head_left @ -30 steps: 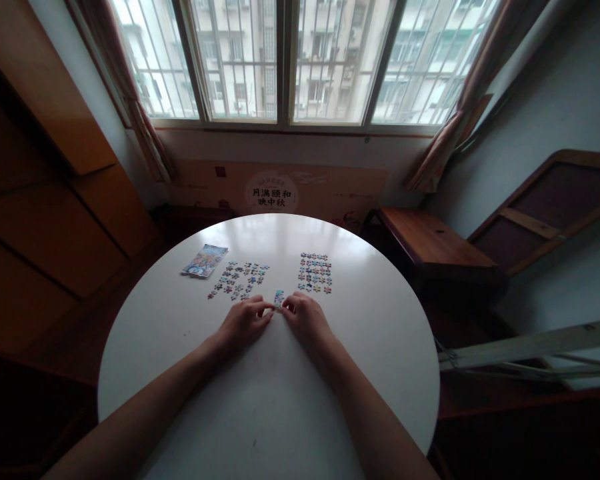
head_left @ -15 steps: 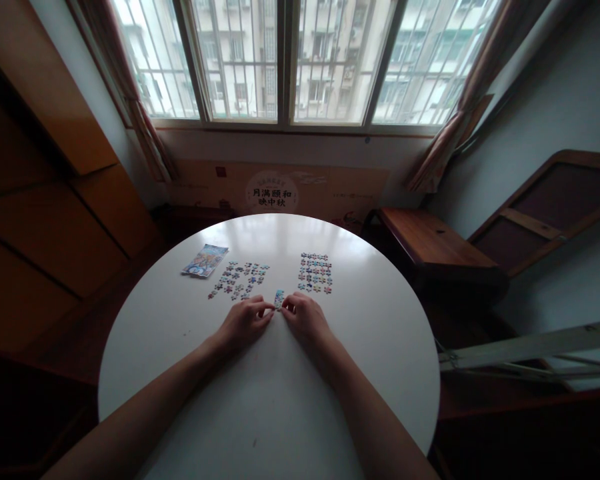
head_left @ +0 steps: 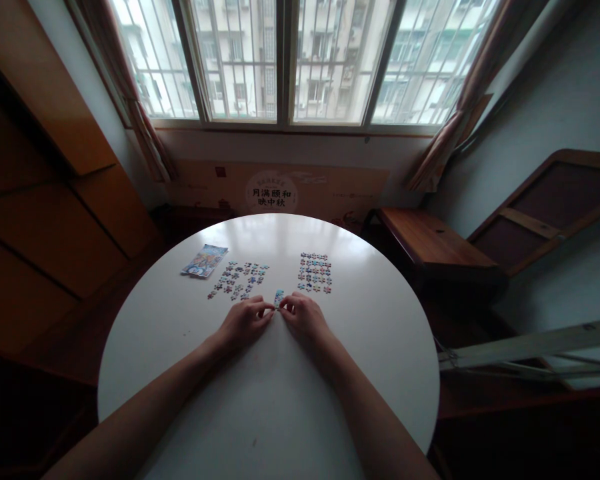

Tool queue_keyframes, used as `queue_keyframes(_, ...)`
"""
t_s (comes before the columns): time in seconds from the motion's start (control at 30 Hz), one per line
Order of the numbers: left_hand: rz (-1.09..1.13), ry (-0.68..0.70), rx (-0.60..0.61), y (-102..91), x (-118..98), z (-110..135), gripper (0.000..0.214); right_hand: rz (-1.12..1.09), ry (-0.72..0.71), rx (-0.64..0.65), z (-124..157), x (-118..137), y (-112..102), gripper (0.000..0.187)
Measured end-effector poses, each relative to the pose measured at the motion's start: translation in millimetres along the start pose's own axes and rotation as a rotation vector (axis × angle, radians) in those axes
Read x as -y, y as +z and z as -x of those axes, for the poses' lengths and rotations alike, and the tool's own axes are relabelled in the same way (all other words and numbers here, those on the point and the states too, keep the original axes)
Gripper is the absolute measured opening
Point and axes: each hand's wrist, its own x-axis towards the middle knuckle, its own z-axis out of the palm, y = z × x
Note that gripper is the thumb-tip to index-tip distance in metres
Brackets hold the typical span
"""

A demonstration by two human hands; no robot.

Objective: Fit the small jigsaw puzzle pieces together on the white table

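A person's left hand (head_left: pixel 246 321) and right hand (head_left: pixel 305 315) pinch the near end of a narrow, multicoloured strip of jigsaw pieces (head_left: pixel 279 295) on a glossy, round white table (head_left: pixel 375 360)

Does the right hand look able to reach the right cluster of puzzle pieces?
Probably yes: nothing visible blocks the right hand from the right cluster just beyond it, though its fingers are at the small strip.

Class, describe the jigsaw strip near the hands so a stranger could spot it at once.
Find the round white table. On it, between the left hand and right hand, lies a small jigsaw strip. Unlike the spaced-out jigsaw pieces beyond, it forms one narrow block.
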Motion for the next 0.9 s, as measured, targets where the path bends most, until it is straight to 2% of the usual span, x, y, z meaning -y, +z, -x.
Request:
queue_keyframes(0.4, -0.010, 0.002, 0.005, -0.7, -1.7, -0.1, 0.025, 0.009, 0.025, 0.051, -1.4, -0.5, -1.3, 0.014)
queue_keyframes(0.73, -0.051, 0.013, -0.004, 1.1, -0.9, 0.4, 0.027, 0.125, 0.000, -0.039, 2.4, 1.9, 6.4, 0.015)
queue_keyframes(0.9, -0.047, 0.008, -0.011, 1.9, -0.8, 0.6, 0.027, 0.136, 0.005, -0.038, 1.8, -0.1, 8.9, 0.016)
